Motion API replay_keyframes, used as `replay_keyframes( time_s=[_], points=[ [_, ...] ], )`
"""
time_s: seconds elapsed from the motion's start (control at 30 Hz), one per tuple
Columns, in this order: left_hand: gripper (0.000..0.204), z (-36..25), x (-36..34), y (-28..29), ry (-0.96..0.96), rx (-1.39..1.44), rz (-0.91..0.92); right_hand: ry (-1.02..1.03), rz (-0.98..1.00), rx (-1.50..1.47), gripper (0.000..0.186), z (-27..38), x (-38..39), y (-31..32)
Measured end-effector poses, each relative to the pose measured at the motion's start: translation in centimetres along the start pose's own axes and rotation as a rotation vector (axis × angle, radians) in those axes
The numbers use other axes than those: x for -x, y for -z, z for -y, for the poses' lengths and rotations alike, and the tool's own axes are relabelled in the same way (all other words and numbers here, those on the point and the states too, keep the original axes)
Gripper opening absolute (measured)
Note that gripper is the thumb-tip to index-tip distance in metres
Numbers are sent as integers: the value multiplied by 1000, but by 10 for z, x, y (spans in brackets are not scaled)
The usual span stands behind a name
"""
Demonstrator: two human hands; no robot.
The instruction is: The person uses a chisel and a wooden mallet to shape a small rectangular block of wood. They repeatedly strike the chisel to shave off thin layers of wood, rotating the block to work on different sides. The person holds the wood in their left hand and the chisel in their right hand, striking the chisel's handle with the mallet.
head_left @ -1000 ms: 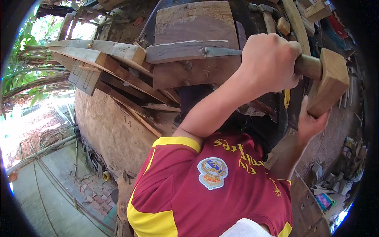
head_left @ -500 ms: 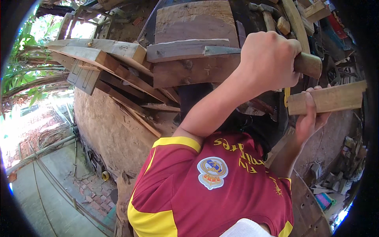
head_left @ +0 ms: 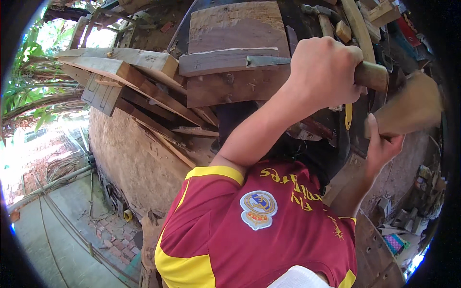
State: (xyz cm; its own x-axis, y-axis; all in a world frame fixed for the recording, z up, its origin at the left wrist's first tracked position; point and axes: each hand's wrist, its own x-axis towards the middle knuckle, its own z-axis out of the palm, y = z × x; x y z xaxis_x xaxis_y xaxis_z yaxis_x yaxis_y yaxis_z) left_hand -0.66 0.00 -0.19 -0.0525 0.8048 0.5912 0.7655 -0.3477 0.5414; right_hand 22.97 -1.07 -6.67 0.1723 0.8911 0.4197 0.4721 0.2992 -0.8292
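Note:
My left hand (head_left: 324, 72) is closed around the wooden handle (head_left: 372, 77) of a chisel, which lies nearly level with its end sticking out to the right. To the left, the chisel's flat metal blade (head_left: 268, 61) reaches onto a greyish wooden piece (head_left: 216, 61) on a wide brown board (head_left: 235, 86). Lower and to the right, my right hand (head_left: 384, 145) grips a wooden block (head_left: 408, 108), smeared by motion. The block is tilted up at its right end, near the chisel's handle. Whether the two touch cannot be made out.
Several long timbers (head_left: 120, 67) fan out at the left. A hammer (head_left: 321, 17) lies at the back, beside a small wood block (head_left: 343, 31). A yellow strip-like object (head_left: 348, 116) shows below my left hand. Wood scraps (head_left: 408, 216) are heaped at the right.
The wooden block has swung from nearly level to tilted, its right end rising, and is now blurred. My right hand has dropped slightly. My left hand and the chisel have shifted slightly left.

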Motion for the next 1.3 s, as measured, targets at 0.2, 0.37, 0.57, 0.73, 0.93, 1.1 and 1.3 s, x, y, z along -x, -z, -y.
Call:
replay_keyframes(
  time_s=[0.2, 0.37, 0.57, 0.73, 0.93, 1.1, 1.3],
  points=[
    [24, 0, 0, 1, 0, -26, 18, 413, -119, 273, 59, -18, -6, -7],
    [24, 0, 0, 2, 18, 4, 31, 28, -182, -340, 53, 22, 0, -20],
    [25, -1, 3, 3, 4, -8, 16, 112, -5, 36, 52, 2, -3, -10],
    [26, -1, 1, 6, -8, 18, 11, 158, -139, -149, 53, 10, 0, -26],
    [25, -1, 2, 9, -9, 25, 30, 62, -196, 198, 46, -7, -20, 20],
    [25, 1, 2, 6, 1, 6, 5, 310, -109, 351, 52, -3, -2, -2],
    [23, 0, 3, 7, -3, -1, 23, 28, -117, -144, 63, 15, -6, 0]
  ],
)
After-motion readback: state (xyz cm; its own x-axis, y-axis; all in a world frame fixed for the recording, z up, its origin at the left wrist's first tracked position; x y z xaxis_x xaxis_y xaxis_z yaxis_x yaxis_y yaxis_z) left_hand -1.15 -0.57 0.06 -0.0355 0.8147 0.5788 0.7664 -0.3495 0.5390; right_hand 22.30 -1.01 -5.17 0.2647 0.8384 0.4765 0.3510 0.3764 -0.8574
